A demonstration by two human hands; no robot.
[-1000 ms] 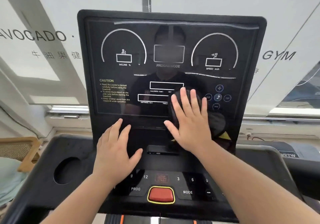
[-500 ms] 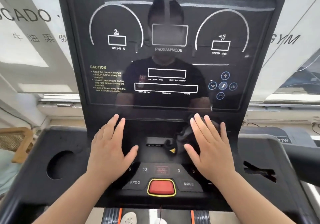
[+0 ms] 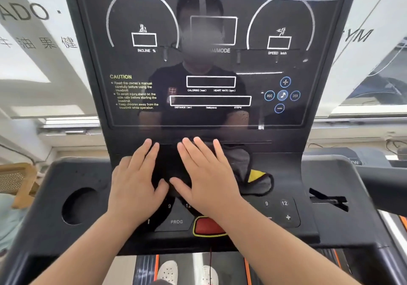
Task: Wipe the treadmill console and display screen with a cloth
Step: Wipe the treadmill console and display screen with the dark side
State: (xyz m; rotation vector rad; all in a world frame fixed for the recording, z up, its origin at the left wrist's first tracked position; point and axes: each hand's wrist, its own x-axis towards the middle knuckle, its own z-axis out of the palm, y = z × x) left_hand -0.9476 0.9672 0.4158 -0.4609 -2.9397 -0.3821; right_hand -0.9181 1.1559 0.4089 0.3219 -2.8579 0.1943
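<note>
Cloth [image 3: 244, 165] check from my remote seat: it's a soft grey rag with dark edging and a yellow tag, bunched on the sloped console [image 3: 282, 159] just above the red button [image 3: 209, 226].

Nearest me, that red button sits at the console's bottom lip, partly hidden by my right wrist. Right above it, my right hand [image 3: 204, 179] lies flat on the cloth with fingers straight and spread, pressing rather than gripping. Most of the rag sticks out up and right of the button.

My left hand [image 3: 136, 179] is up and left of the button, also flat and open on the console, holding nothing. I can't tell if the dark patch between the hands is cloth or plastic.

Handling-wise, I reckon it's light and floppy, so it'll slide easily on glossy plastic and fold over itself. A flat palm in the middle should drag it best, and I'd pinch a corner only to reposition.

Farthest above the button is the display screen [image 3: 259, 31]. It's shiny and reflective and probably marks easily, so I'd go gentle.
</note>
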